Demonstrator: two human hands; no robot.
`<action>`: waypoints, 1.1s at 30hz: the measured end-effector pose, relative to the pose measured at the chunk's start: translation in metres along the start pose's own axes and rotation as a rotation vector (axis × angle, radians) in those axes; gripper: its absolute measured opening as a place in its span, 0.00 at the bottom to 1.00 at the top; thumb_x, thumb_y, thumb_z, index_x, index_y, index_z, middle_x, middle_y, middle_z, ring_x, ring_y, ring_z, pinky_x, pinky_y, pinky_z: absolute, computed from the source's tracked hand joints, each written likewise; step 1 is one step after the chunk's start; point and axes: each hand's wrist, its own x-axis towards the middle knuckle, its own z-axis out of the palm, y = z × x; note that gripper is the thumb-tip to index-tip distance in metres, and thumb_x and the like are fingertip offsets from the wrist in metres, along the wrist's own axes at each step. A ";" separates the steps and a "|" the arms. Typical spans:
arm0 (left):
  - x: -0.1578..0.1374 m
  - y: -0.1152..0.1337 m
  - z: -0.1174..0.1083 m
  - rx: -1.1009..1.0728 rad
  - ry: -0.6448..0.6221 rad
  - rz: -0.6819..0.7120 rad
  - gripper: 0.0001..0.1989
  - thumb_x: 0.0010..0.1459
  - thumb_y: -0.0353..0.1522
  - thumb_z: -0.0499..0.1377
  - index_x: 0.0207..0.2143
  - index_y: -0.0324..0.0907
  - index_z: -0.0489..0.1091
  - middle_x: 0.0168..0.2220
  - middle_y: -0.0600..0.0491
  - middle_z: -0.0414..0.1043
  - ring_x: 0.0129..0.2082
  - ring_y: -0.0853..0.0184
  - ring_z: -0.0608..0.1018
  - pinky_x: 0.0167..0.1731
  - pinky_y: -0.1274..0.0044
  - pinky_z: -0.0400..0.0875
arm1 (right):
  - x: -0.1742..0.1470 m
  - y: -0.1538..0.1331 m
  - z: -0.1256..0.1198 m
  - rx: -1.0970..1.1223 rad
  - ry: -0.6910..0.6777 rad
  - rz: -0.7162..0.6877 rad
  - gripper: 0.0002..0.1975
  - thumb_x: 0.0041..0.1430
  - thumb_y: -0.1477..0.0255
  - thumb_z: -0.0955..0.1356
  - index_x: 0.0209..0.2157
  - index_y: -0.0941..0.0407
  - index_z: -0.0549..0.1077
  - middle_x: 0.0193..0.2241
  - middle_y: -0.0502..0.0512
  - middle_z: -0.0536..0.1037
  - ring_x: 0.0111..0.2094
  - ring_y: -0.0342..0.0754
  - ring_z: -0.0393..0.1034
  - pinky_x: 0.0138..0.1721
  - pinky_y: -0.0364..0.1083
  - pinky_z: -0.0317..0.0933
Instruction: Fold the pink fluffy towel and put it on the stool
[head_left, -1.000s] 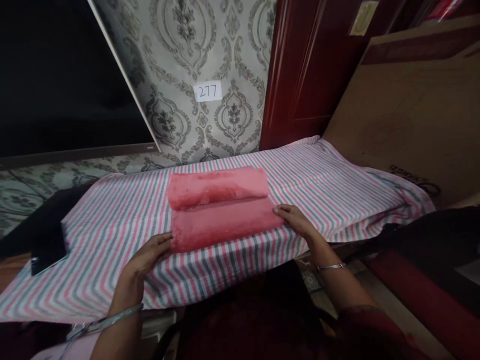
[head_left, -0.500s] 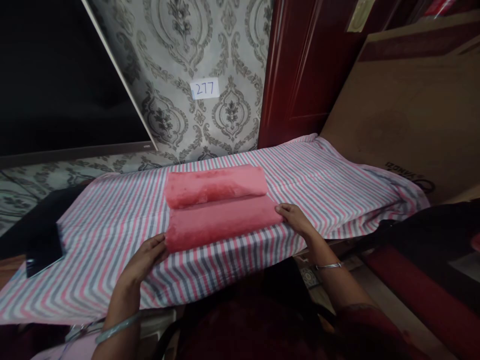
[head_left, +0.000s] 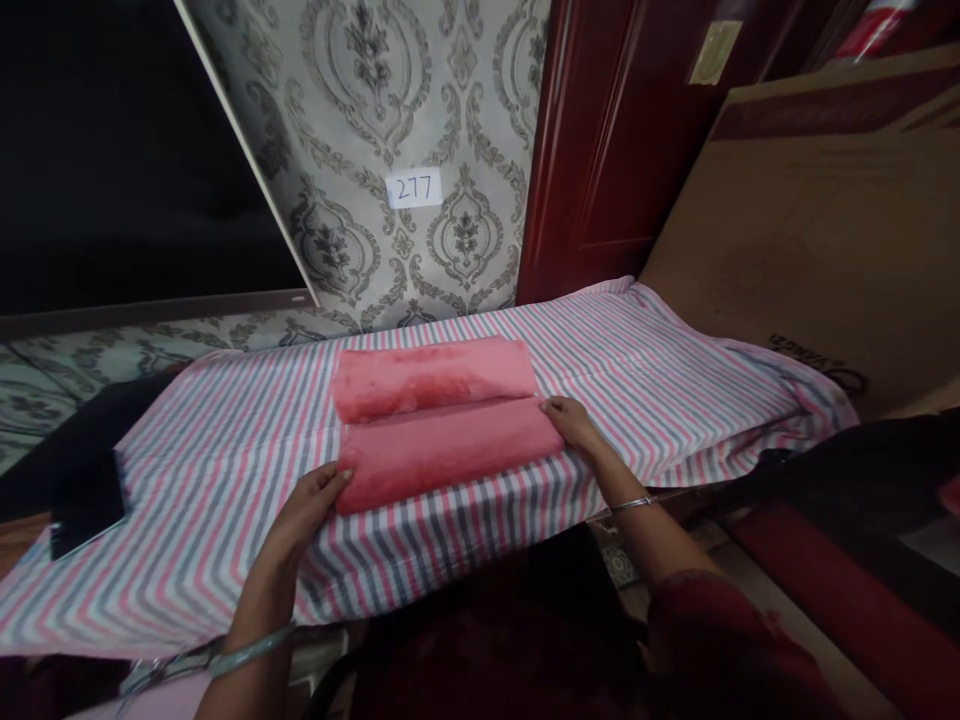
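Note:
A pink plush cloth [head_left: 450, 455] lies folded on a striped sheet, in two long padded bands side by side. The far band [head_left: 435, 378] looks fuzzier and darker along its front. My left hand [head_left: 311, 500] pinches the left end of the near band, thumb on top and fingers at the edge. At the opposite end, my right hand [head_left: 574, 422] grips the band's far right corner between thumb and fingers. The undersides of both grips are hidden. Whether the two bands are one piece, I cannot tell.
The striped sheet [head_left: 225, 480] covers the table and hangs over its front. A dark flat device [head_left: 86, 505] lies at the left end. Behind are a large black screen [head_left: 135, 160] and a patterned wall; a big cardboard box [head_left: 810, 220] stands at the right.
My left hand has moved further onto the near band's left end. My right hand has shifted slightly left and away from me along the right edge. The view has tilted up a little.

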 end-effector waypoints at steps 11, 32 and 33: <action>-0.017 -0.006 -0.012 0.201 0.007 0.101 0.26 0.42 0.54 0.68 0.31 0.41 0.73 0.27 0.55 0.71 0.27 0.68 0.72 0.27 0.78 0.68 | -0.045 -0.003 -0.029 0.099 -0.300 0.028 0.24 0.55 0.48 0.64 0.21 0.53 0.60 0.16 0.43 0.57 0.20 0.41 0.49 0.23 0.43 0.48; -0.010 -0.015 -0.023 0.605 0.083 0.303 0.27 0.47 0.59 0.58 0.23 0.44 0.70 0.26 0.53 0.68 0.29 0.62 0.72 0.32 0.72 0.66 | -0.059 0.005 -0.029 -0.206 -0.188 -0.251 0.16 0.55 0.55 0.65 0.27 0.54 0.69 0.25 0.49 0.68 0.28 0.47 0.61 0.31 0.45 0.54; -0.008 -0.014 -0.018 0.590 0.125 0.290 0.28 0.48 0.60 0.57 0.21 0.44 0.68 0.25 0.54 0.66 0.28 0.63 0.71 0.31 0.72 0.65 | -0.060 0.005 -0.027 -0.196 -0.185 -0.264 0.17 0.55 0.54 0.65 0.28 0.54 0.69 0.26 0.50 0.69 0.29 0.47 0.61 0.32 0.45 0.55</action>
